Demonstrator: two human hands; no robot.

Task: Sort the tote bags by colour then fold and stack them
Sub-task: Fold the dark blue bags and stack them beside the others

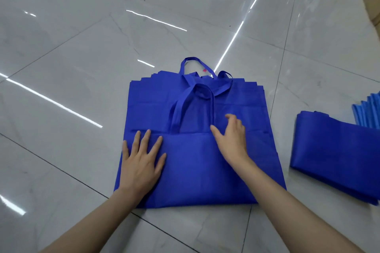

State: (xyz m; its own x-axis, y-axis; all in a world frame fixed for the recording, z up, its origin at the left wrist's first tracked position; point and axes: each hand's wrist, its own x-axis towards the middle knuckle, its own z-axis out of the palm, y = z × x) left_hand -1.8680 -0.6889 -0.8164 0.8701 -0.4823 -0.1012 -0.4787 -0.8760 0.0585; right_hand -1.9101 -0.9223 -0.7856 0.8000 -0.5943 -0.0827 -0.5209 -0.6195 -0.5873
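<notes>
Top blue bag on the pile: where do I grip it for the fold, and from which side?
Probably pinch the top bag at its mouth edge from the far side, beside the right hand. That edge lies free across the pile, handles looped beyond it; the left hand pins its left part flat.

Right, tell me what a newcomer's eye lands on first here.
The pile of royal-blue tote bags lies flat in the middle of the glossy pale tiles. The left hand is pressed flat on its near-left part, and the right hand is beside the top bag's handle. Next, the folded blue stack at the right edge.
</notes>
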